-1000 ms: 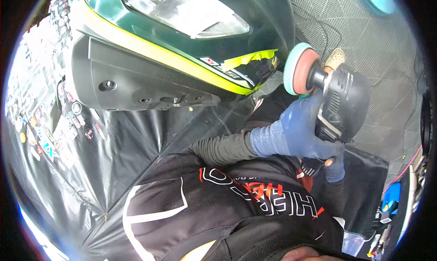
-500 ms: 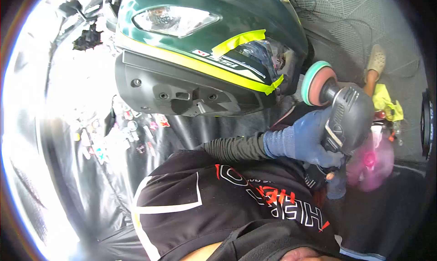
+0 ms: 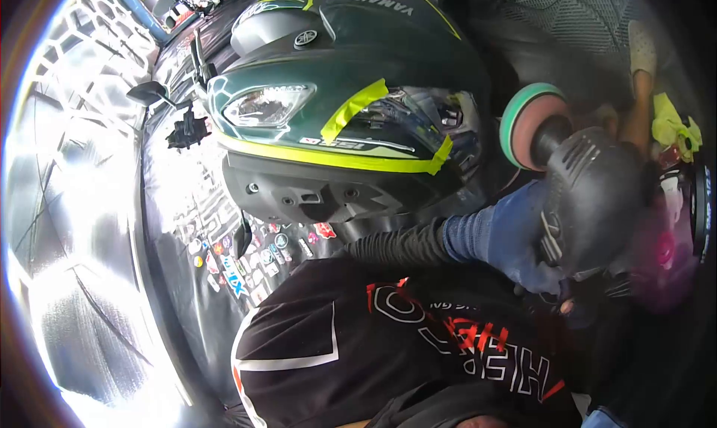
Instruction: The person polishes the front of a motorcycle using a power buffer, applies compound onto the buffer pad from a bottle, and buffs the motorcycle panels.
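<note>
My left hand (image 3: 511,230), in a blue glove, crosses from the left and closes around the head of a black power polisher (image 3: 597,196). My right hand (image 3: 576,314) is at the lower part of the machine, mostly dark and hidden, with a bare fingertip showing; it appears wrapped round the handle. The polisher's round green and orange foam pad (image 3: 532,125) points left and stands apart from the motorcycle. Beside it is the green motorcycle fairing (image 3: 358,62), with a clear headlamp (image 3: 270,105) and strips of neon yellow tape (image 3: 321,156) around a glossy dark lens (image 3: 418,118).
Black sheeting with stickers (image 3: 254,260) lies to the left, by bright hexagon lights (image 3: 67,293). A mirror (image 3: 149,92) sticks out there. On the right are another person's leg (image 3: 638,114), a yellow cloth (image 3: 672,122) and a pink translucent bottle (image 3: 665,256).
My view has tilted, so more of the motorcycle's top and the lights show. The polisher has come nearer and slightly right in view, still in my hands.
</note>
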### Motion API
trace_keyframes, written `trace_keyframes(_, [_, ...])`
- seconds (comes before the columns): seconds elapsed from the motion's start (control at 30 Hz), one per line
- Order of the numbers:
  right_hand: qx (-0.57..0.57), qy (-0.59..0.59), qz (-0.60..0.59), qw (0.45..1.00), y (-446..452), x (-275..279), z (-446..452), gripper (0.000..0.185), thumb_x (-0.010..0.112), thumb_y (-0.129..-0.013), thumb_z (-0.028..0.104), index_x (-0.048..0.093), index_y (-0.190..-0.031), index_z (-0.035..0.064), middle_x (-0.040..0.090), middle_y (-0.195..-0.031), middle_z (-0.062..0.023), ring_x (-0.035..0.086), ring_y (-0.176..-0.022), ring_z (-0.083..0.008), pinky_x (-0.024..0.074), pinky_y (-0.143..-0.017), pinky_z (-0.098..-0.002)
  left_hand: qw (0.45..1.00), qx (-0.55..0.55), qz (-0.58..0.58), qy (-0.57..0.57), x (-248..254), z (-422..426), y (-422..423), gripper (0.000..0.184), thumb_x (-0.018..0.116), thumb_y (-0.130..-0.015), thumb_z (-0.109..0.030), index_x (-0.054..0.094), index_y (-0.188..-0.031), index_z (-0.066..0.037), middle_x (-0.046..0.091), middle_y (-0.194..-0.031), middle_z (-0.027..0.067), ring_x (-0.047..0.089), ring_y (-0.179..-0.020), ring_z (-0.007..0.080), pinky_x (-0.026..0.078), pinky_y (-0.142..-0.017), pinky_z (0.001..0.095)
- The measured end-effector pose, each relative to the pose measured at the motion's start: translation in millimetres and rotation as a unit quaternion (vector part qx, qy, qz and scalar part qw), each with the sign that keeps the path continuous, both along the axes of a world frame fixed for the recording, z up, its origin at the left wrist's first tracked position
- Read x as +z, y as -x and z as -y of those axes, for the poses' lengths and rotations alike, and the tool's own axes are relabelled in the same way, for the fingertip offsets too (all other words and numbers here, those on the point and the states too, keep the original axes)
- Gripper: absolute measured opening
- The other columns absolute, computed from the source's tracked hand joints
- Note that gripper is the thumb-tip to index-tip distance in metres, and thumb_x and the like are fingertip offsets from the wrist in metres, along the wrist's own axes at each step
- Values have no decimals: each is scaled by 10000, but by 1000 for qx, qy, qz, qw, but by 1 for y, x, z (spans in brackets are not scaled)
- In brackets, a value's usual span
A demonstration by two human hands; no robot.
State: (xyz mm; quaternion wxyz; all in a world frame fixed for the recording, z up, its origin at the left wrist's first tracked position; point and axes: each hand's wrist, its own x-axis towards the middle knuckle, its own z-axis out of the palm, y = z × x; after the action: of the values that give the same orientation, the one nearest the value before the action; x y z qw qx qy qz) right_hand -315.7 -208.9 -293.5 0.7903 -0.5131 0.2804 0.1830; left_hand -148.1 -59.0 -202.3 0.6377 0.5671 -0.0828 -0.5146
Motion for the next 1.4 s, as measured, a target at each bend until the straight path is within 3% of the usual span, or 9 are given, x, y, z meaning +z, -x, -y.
trace_keyframes(0.17, [54,42,48,997,-58,-11,21,833,850,-697,496,509,-1263,-11,621,-1120,-138,615,-1055,-259,488,-914,-389,994,-5,113,-1,14,-8,-20,519,811,-755,-281,625,-1188,-62,641,-1172,92,617,-1079,239,470,-955,387])
trace_keyframes(0.6, [166,78,113,976,-168,-39,63,767,832,-725,474,522,-1235,-8,609,-1101,-133,614,-1022,-264,489,-887,-390,973,101,175,-110,23,-3,-54,523,815,-768,-324,639,-1200,-87,632,-1210,88,600,-1119,284,422,-1014,434])
trace_keyframes(0.7, [166,62,107,978,-164,-48,67,752,828,-731,469,524,-1228,-7,607,-1096,-132,614,-1015,-266,490,-881,-390,968,124,154,-153,18,0,-68,459,845,-741,-267,683,-1135,-96,672,-1145,85,645,-1059,248,510,-886,378])
trace_keyframes(0.77, [166,49,95,980,-156,-50,67,742,825,-735,465,526,-1224,-7,605,-1093,-131,614,-1010,-267,490,-877,-390,965,78,207,-141,7,-1,-66,670,878,-698,-383,620,-1234,-74,617,-1250,101,589,-1153,286,415,-1031,437])
trace_keyframes(0.9, [200,9,78,977,-134,-29,55,722,820,-744,458,530,-1215,-6,601,-1087,-129,614,-1000,-268,490,-869,-390,959,57,200,-191,-7,-1,-57,748,904,-659,-385,597,-1261,-63,615,-1257,104,585,-1164,276,416,-1039,436])
trace_keyframes(1.1, [247,0,104,964,-148,-5,43,692,811,-757,448,536,-1202,-4,596,-1079,-127,614,-985,-271,491,-857,-390,960,136,128,-208,-8,0,-62,832,921,-635,-405,567,-1305,-62,582,-1309,114,564,-1195,270,403,-1059,434])
trace_keyframes(1.17, [265,0,128,956,-161,6,40,682,809,-761,444,537,-1198,-4,594,-1076,-126,614,-980,-272,491,-852,-391,915,13,337,-222,-6,-9,-70,853,917,-642,-426,555,-1323,-63,566,-1332,117,530,-1240,274,379,-1080,442])
trace_keyframes(1.3, [352,-49,115,928,-224,40,33,690,830,-727,367,530,-1203,-32,597,-1081,-147,626,-949,-263,515,-802,-365,870,-11,433,-237,6,-26,-69,859,903,-661,-459,545,-1343,-78,574,-1308,111,512,-1252,280,368,-1088,450])
trace_keyframes(1.4, [316,-109,99,937,-251,55,25,718,884,-639,306,597,-1231,19,694,-1062,-126,697,-947,-233,544,-838,-335,894,19,396,-210,19,-37,-70,839,910,-660,-445,555,-1327,-80,578,-1296,110,535,-1220,267,388,-1072,437])
